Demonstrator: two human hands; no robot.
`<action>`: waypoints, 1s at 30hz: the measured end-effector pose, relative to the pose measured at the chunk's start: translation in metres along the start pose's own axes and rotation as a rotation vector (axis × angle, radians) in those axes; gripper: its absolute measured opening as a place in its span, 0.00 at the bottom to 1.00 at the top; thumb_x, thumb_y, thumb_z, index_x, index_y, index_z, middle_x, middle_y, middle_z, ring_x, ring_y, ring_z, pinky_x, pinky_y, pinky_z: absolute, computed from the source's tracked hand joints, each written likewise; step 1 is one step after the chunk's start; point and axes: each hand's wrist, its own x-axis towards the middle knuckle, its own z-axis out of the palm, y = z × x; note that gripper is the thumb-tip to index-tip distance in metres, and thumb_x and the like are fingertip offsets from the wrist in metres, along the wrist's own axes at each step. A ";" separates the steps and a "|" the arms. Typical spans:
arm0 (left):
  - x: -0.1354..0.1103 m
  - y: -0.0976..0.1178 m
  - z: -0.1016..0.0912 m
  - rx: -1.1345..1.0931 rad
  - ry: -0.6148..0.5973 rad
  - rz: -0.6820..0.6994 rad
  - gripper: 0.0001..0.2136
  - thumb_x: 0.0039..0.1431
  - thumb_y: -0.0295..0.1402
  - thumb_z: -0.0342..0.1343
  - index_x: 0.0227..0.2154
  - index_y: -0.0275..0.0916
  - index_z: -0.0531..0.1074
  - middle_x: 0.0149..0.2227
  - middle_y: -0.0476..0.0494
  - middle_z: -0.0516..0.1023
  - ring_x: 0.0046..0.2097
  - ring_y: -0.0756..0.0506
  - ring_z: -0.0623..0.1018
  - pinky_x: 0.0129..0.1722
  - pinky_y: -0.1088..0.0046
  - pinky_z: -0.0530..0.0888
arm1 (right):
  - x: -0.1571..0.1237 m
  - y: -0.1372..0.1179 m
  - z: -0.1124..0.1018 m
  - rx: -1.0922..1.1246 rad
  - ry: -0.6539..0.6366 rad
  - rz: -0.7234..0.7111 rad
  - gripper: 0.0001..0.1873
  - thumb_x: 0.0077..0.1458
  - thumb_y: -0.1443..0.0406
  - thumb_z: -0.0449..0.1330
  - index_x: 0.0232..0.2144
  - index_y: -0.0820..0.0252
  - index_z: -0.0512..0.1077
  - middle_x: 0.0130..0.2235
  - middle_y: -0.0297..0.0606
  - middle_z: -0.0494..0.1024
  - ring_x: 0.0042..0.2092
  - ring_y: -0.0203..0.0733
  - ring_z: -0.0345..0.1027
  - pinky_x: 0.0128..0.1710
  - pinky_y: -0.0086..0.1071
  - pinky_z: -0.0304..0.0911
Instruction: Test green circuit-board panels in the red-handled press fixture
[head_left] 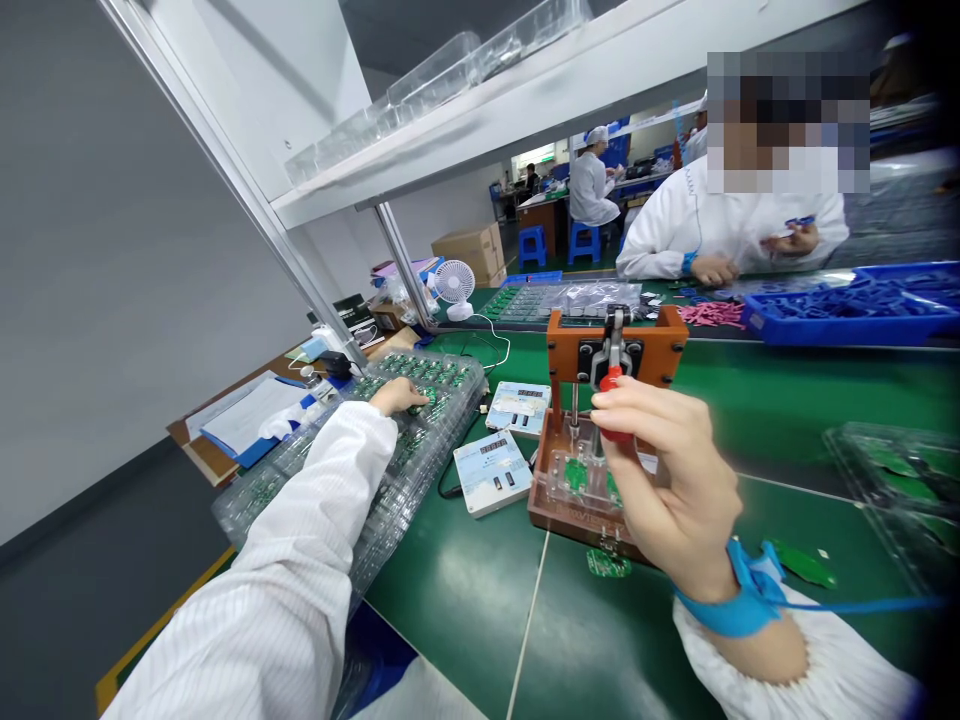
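My right hand is wrapped round the red handle of a toggle clamp on an orange and brown test fixture. Under the clamp, a green circuit board lies in the fixture's clear holder. My left hand is stretched out over a clear plastic tray full of small green circuit boards. Its fingers are closed at the edge of one circuit board; the fingertips are partly hidden. Another board lies at the fixture's front edge.
Two white meter boxes with displays stand left of the fixture. A loose green board and clear trays are at the right. A small fan, a blue bin and a co-worker are across the bench. A shelf hangs overhead.
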 end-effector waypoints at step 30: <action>-0.003 0.003 0.009 -0.279 0.122 0.128 0.11 0.46 0.34 0.71 0.32 0.38 0.80 0.34 0.45 0.83 0.41 0.41 0.82 0.43 0.71 0.74 | -0.002 0.002 0.000 -0.029 0.010 -0.003 0.19 0.60 0.77 0.59 0.49 0.53 0.75 0.49 0.38 0.81 0.55 0.51 0.74 0.54 0.48 0.70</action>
